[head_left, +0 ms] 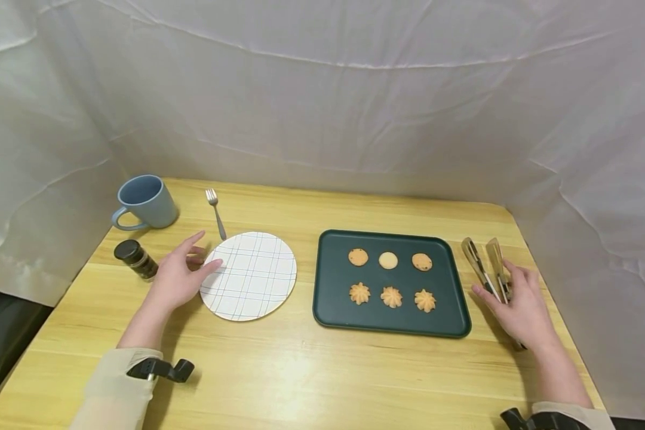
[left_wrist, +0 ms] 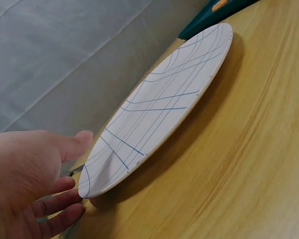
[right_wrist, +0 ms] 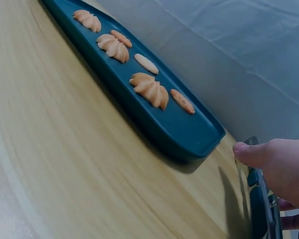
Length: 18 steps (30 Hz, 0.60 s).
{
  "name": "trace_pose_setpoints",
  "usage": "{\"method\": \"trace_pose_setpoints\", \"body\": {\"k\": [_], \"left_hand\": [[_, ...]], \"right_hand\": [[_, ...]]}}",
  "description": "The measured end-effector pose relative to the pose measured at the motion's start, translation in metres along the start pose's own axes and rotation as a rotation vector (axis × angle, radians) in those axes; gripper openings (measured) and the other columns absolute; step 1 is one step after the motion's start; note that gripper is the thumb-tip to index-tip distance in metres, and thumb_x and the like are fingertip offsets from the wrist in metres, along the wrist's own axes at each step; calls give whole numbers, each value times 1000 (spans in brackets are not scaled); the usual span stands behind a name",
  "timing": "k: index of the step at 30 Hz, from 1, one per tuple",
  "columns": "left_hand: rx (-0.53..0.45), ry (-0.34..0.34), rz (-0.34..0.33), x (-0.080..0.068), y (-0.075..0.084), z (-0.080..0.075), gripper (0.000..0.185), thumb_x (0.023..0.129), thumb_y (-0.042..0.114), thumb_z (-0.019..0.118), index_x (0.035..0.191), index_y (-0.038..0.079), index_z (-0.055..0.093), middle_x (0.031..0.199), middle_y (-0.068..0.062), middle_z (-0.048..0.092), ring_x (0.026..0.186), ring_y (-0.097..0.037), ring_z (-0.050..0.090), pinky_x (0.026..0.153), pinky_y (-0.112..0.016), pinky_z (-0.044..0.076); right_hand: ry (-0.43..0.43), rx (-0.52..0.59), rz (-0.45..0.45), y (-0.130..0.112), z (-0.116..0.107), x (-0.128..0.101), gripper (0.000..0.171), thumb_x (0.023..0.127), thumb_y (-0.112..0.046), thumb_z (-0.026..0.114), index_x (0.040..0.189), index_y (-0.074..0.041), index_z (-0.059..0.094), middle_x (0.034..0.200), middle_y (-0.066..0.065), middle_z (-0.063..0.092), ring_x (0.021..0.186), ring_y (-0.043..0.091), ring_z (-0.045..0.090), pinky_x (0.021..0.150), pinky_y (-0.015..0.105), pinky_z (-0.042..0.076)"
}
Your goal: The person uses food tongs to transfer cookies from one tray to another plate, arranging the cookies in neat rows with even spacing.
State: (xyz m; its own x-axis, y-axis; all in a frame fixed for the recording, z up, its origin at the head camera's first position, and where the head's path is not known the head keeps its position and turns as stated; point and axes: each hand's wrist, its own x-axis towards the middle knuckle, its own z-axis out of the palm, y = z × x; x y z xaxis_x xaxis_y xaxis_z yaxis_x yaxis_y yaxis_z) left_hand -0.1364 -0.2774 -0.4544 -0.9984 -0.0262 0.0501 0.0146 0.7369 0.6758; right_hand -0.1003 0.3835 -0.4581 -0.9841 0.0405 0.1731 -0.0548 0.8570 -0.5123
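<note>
A round white plate (head_left: 252, 278) with thin blue checked lines lies left of the middle. My left hand (head_left: 180, 275) is at its left edge, the thumb reaching over the rim and the fingers spread beside it; in the left wrist view the fingers (left_wrist: 65, 206) come close to the rim without curling round it. At the right, metal tongs (head_left: 482, 272) with dark handles lie with their arms apart. My right hand (head_left: 521, 307) straddles them, thumb on the left side and fingers on the right. In the right wrist view the thumb (right_wrist: 254, 153) is extended over the dark handle (right_wrist: 259, 209).
A dark green tray (head_left: 333, 310) between the hands bears two rows of cookies (head_left: 391, 297). At the left stand a blue mug (head_left: 153, 203) and a black-capped jar (head_left: 136, 260), tilted in view. A fork (head_left: 217, 214) lies behind the plate. Pale cloth (head_left: 328, 119) hangs behind the wooden table (head_left: 279, 376).
</note>
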Motion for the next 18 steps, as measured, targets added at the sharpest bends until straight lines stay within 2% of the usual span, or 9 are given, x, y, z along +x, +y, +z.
{"method": "trace_pose_setpoints", "body": {"k": [4, 8, 15, 18], "left_hand": [[-57, 28, -37, 1, -2, 3, 69, 101, 30, 75, 158, 2, 46, 128, -25, 67, 116, -43, 66, 98, -58, 51], [-50, 49, -43, 2, -2, 6, 56, 101, 26, 76, 146, -2, 59, 120, -23, 71, 108, -38, 69, 92, -51, 53], [-37, 78, -66, 2, -5, 6, 41, 99, 21, 77, 132, -3, 70, 113, -18, 75, 101, -31, 70, 78, -24, 49], [-37, 78, -68, 3, -7, 7, 37, 99, 18, 77, 129, -3, 72, 111, -18, 76, 99, -29, 70, 74, -19, 48]], "right_hand": [[5, -7, 19, 4, 4, -1, 91, 98, -37, 78, 156, 15, 31, 138, 44, 38, 107, 54, 49, 86, 69, 40], [12, -17, 30, 7, 7, -3, 87, 98, -37, 78, 154, 14, 35, 129, 39, 44, 102, 51, 51, 82, 65, 41], [31, -6, 83, 10, 8, -4, 80, 101, -34, 75, 149, 19, 39, 120, 37, 53, 103, 52, 55, 83, 65, 43], [35, -11, 124, 11, 7, -4, 72, 101, -35, 74, 140, 19, 49, 111, 35, 60, 97, 51, 60, 79, 63, 46]]}}
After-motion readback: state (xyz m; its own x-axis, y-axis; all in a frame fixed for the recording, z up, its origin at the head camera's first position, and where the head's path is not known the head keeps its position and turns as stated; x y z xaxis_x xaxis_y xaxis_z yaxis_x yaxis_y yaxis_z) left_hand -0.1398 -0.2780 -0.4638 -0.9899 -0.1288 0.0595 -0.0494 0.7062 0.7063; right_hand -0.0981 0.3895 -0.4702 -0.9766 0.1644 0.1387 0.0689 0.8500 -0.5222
